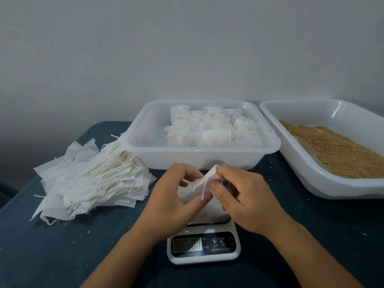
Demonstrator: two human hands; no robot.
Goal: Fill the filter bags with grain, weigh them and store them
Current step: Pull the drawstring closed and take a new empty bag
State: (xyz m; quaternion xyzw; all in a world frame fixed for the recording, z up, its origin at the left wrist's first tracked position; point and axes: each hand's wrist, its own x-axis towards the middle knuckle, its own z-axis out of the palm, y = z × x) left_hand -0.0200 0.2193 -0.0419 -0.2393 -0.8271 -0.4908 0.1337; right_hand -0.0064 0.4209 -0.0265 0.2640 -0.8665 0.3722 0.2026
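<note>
Here, a thin white paper filter bag (202,183) is held above the platform of a small white digital kitchen scale (204,244), pinched between both hands. The left hand (173,196) grips its lower edge with thumb and curled fingers; the right hand (241,192) clamps its upper corner. Just behind them, a translucent white plastic tray (145,140) holds rows of filled white bags (214,129). Left of it lies a loose heap of flat empty filter bags (91,179) with strings. To the right, a second white tray (307,177) holds golden-brown grain (338,152). All sit on the dark blue worktop (52,246).
</note>
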